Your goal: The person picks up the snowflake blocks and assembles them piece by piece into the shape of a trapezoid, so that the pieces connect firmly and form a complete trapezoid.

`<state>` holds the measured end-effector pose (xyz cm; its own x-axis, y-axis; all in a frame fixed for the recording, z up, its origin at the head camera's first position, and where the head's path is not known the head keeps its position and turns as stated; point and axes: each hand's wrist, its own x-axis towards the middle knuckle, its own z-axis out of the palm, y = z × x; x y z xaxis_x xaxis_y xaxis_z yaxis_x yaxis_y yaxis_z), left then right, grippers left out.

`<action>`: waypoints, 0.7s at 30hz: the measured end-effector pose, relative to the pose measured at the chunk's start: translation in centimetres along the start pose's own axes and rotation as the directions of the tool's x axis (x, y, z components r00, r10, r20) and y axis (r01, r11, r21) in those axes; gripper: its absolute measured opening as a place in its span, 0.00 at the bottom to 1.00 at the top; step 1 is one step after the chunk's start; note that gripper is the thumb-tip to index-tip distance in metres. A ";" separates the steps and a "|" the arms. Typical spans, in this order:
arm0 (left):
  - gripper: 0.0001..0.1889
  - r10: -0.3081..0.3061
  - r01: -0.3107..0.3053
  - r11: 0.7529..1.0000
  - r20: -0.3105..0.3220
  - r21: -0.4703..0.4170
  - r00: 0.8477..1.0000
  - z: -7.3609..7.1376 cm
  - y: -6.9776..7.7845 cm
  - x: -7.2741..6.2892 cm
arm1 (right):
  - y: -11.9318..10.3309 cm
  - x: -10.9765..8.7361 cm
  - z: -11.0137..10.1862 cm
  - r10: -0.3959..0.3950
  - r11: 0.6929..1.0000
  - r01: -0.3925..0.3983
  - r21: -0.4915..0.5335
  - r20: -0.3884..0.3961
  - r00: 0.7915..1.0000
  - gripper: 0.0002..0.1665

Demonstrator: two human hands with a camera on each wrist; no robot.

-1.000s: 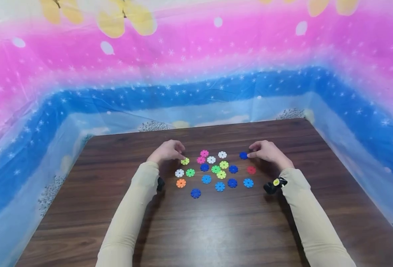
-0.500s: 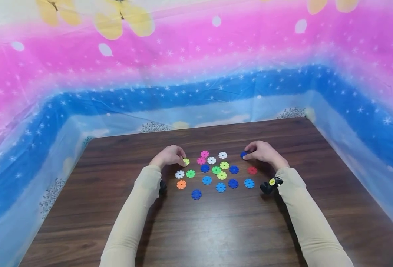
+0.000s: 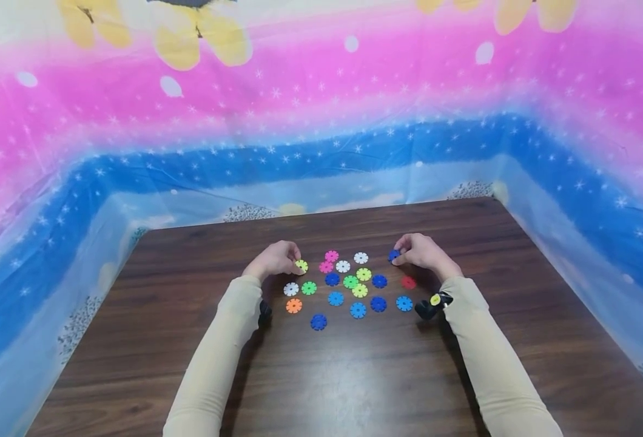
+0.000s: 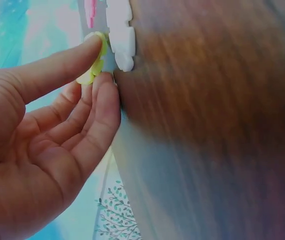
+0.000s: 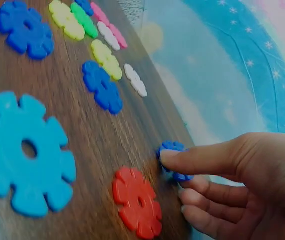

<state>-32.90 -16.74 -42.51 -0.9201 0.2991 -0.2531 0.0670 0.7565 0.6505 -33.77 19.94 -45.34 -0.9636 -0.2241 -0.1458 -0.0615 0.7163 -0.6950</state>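
My left hand (image 3: 275, 259) pinches a yellow-green snowflake-shaped plastic disc (image 3: 301, 266) at the left of the group. In the left wrist view this yellow disc (image 4: 98, 65) is tilted between thumb and fingertips, beside a white disc (image 4: 122, 37). On the far right side, my right hand (image 3: 422, 252) pinches a dark blue notched disc (image 3: 393, 255). The right wrist view has that blue disc (image 5: 172, 147) partly covered by the thumb, with a red disc (image 5: 137, 202) lying flat nearby.
Between the hands, several notched discs lie flat on the brown wooden table (image 3: 321, 388): pink, white, green, yellow, blue, and an orange disc (image 3: 294, 305) at the left. Two yellow and green ones overlap or touch. A patterned cloth (image 3: 321, 139) hangs behind the table.
My right hand has shifted slightly left, its fingers now closed around the blue disc, which has tilted up. My left hand has taken the yellow disc between thumb and fingers.
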 end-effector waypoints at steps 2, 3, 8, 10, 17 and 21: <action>0.11 0.020 -0.020 0.999 -0.024 -0.036 1.000 -0.3 -0.1 0.0 | -0.2 0.1 0.0 -0.017 1.000 0.017 0.026 -0.018 1.000 0.15; 0.11 0.030 -0.032 0.998 -0.039 -0.058 0.999 -0.5 -0.1 -0.1 | -0.3 0.1 -0.1 -0.023 0.999 0.024 0.045 -0.029 0.999 0.14; 0.11 0.098 -0.130 0.971 -0.162 -0.201 0.982 -2.3 0.6 -0.7 | -1.6 -0.3 -0.8 -0.057 0.991 0.073 0.112 -0.138 0.989 0.13; 0.12 0.119 -0.180 0.949 -0.234 -0.258 0.965 -3.2 1.3 -1.3 | -2.6 -0.6 -1.4 -0.083 0.986 0.109 0.123 -0.201 0.976 0.13; 0.14 0.189 -0.357 0.852 -0.412 -0.383 0.892 -4.9 4.9 -3.7 | -6.2 -3.2 -3.4 -0.174 0.946 0.264 0.188 -0.393 0.903 0.13; 0.15 0.230 -0.430 0.808 -0.457 -0.402 0.860 -4.6 6.8 -5.0 | -7.7 -4.6 -4.0 -0.223 0.909 0.345 0.236 -0.424 0.878 0.16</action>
<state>-29.62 -15.77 -33.50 -0.9516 0.1654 0.2589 0.2943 0.2489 0.9227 -29.89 18.10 -36.45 -0.9424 -0.0764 0.3258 -0.3269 0.4178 -0.8477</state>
